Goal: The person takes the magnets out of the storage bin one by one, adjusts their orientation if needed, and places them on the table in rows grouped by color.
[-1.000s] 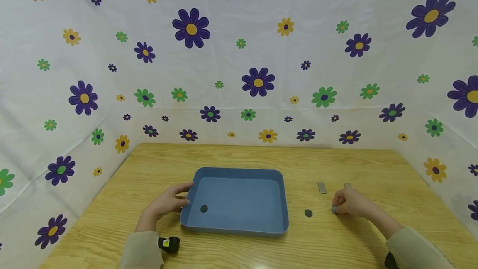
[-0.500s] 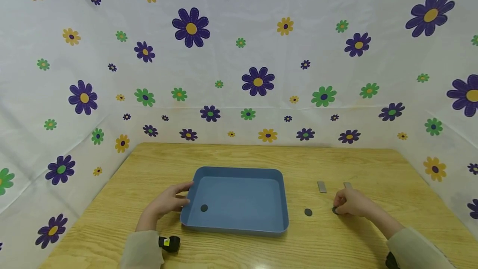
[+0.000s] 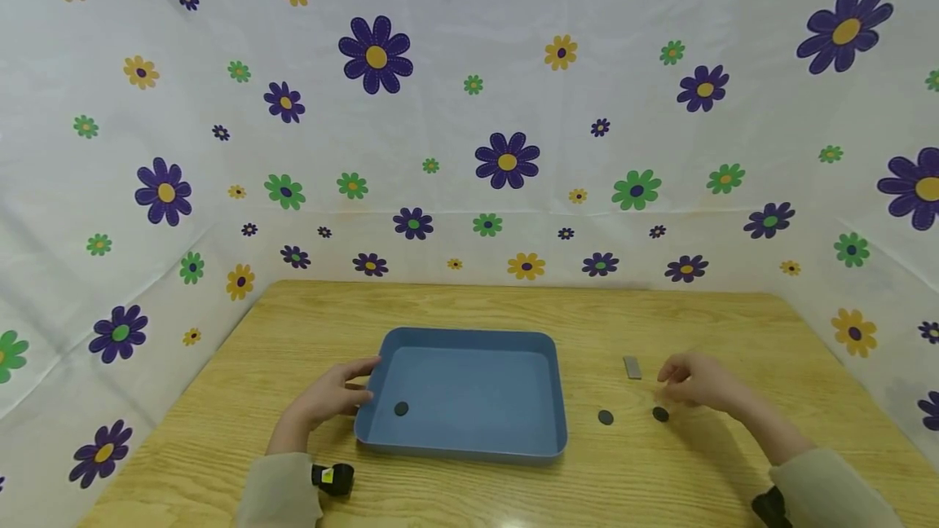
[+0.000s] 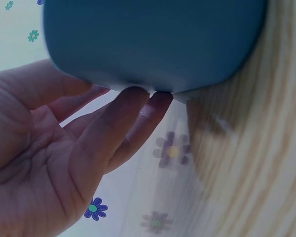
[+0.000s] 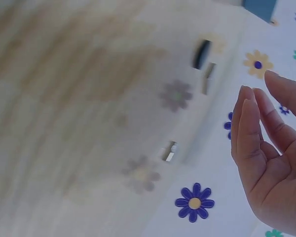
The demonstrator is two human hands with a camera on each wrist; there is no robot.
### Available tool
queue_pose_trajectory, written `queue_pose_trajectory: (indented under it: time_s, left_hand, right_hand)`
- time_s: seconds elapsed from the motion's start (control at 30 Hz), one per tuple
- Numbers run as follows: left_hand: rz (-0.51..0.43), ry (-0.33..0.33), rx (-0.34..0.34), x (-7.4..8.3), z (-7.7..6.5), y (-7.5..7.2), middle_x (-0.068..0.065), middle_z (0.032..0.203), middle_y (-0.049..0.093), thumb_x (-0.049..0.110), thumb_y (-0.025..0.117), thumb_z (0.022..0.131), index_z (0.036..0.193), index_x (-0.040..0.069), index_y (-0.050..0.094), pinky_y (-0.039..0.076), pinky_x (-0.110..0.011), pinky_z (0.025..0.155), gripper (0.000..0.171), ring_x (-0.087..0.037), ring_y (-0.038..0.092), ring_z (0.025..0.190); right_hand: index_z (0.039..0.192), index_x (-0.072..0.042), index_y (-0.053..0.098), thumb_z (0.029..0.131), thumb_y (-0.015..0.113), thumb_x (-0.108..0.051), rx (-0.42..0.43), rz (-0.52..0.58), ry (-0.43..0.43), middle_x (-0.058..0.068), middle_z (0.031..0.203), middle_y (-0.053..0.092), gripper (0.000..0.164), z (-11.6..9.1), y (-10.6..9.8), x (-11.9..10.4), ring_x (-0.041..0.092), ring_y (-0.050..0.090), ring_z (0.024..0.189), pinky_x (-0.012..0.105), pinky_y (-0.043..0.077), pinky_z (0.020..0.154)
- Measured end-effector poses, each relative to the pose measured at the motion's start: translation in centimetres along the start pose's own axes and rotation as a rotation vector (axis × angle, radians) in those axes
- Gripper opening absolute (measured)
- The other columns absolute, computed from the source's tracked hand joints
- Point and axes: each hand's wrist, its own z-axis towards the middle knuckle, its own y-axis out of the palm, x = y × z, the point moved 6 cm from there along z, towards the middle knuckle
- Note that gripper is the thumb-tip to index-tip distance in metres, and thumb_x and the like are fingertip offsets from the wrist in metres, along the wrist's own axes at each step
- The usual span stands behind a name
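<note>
A shallow blue tray [image 3: 462,398] sits on the wooden table, with a dark round disc [image 3: 401,408] inside near its left end. My left hand [image 3: 330,398] rests its fingertips on the tray's left wall; the left wrist view shows the extended fingers [image 4: 116,126] touching it from outside. Right of the tray lie two more dark discs, a left one [image 3: 605,417] and a right one [image 3: 660,414]. Just above the right one my right hand [image 3: 700,385] hovers with loosely bent fingers, holding nothing. A grey rectangular piece [image 3: 632,367] lies behind these discs.
In the right wrist view another small grey piece [image 5: 170,151] lies on the table; my right hand covers it in the head view. The wooden tabletop [image 3: 469,304] ends at a white, flower-printed cloth [image 3: 440,121] behind and along both sides.
My right hand has let go of the right-hand disc, now flat on the table, and lifted slightly away to the back right. My left hand and the tray have not moved.
</note>
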Motion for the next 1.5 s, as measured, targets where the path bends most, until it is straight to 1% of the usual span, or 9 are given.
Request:
queue_pose_trajectory:
  time_s: [0.07,0.23,0.47,0.6,0.77,1.0,1.17,1.3,1.5]
  left_hand:
    - [-0.001,-0.002,0.0,0.0,0.0,0.0,-0.029,0.135,0.027,0.0,0.052,0.084,0.136,-0.003,0.028,0.047,-0.043,0.077,0.058,-0.043,0.04,0.113]
    - [-0.011,-0.005,-0.008,0.0,-0.1,0.0,-0.029,0.135,0.026,0.0,0.052,0.084,0.136,-0.003,0.028,0.047,-0.043,0.077,0.058,-0.043,0.04,0.113]
    - [-0.019,-0.012,-0.019,-0.3,-0.3,0.0,-0.031,0.135,0.026,0.001,0.053,0.084,0.137,-0.002,0.028,0.047,-0.043,0.076,0.058,-0.042,0.042,0.111]
    - [-0.021,-0.013,-0.02,-0.4,-0.3,0.0,-0.031,0.135,0.025,0.001,0.053,0.084,0.137,-0.002,0.028,0.047,-0.044,0.076,0.058,-0.041,0.043,0.111]
    - [-0.03,-0.014,-0.019,-0.5,-0.3,0.0,-0.03,0.136,0.025,0.001,0.053,0.084,0.137,-0.002,0.028,0.046,-0.044,0.077,0.058,-0.043,0.039,0.113]
    - [-0.029,-0.021,-0.011,-0.3,-0.2,0.0,-0.029,0.136,0.025,0.0,0.052,0.084,0.137,-0.002,0.027,0.046,-0.043,0.078,0.058,-0.044,0.039,0.114]
    - [-0.012,-0.019,0.002,-0.2,-0.1,0.0,-0.028,0.136,0.026,0.0,0.052,0.084,0.136,-0.002,0.028,0.046,-0.043,0.078,0.058,-0.044,0.039,0.114]
    - [-0.013,-0.013,-0.003,-0.1,-0.1,0.1,-0.028,0.136,0.026,0.0,0.051,0.085,0.137,-0.002,0.028,0.046,-0.043,0.078,0.057,-0.044,0.038,0.114]
    - [-0.022,-0.008,-0.006,-0.1,0.0,0.1,-0.028,0.137,0.024,-0.001,0.05,0.085,0.137,-0.002,0.027,0.046,-0.044,0.078,0.057,-0.045,0.037,0.115]
  right_hand:
    - [0.091,0.008,0.056,0.08,0.059,-0.004,-0.001,0.029,0.017,0.006,0.075,0.052,0.016,0.0,-0.1,-0.3,0.019,0.051,0.066,0.035,0.048,0.057]
    - [0.093,0.005,0.057,0.081,0.062,-0.009,-0.013,0.042,0.014,0.006,0.076,0.052,0.019,0.2,0.3,-1.0,0.02,0.05,0.068,0.035,0.048,0.059]
    - [0.092,0.004,0.057,0.081,0.061,-0.009,-0.046,0.042,-0.053,0.006,0.079,0.054,0.018,1.1,1.8,-2.3,0.019,0.051,0.069,0.032,0.047,0.057]
    - [0.094,0.005,0.057,0.081,0.061,-0.009,-0.056,0.055,-0.07,0.005,0.08,0.054,0.02,1.8,2.8,-3.2,0.02,0.052,0.069,0.035,0.048,0.058]
    - [0.097,0.006,0.057,0.081,0.061,-0.008,-0.055,0.072,-0.092,0.005,0.078,0.054,0.022,2.7,3.9,-4.5,0.024,0.053,0.068,0.037,0.047,0.057]
    - [0.099,0.006,0.057,0.08,0.062,-0.007,-0.056,0.064,-0.127,0.004,0.078,0.055,0.023,4.5,5.3,-6.1,0.02,0.055,0.068,0.03,0.047,0.059]
    - [0.098,0.006,0.057,0.079,0.063,-0.006,-0.063,0.083,-0.163,0.004,0.079,0.055,0.023,5.5,6.5,-7.5,0.017,0.053,0.07,0.03,0.047,0.06]
    - [0.098,0.007,0.057,0.078,0.063,-0.003,-0.073,0.101,-0.19,0.004,0.079,0.055,0.023,6.3,7.5,-8.5,0.017,0.053,0.069,0.03,0.047,0.059]
    - [0.097,0.004,0.059,0.077,0.065,-0.003,-0.068,0.073,-0.213,0.003,0.079,0.055,0.022,7.4,9.0,-9.9,0.015,0.053,0.069,0.028,0.046,0.057]
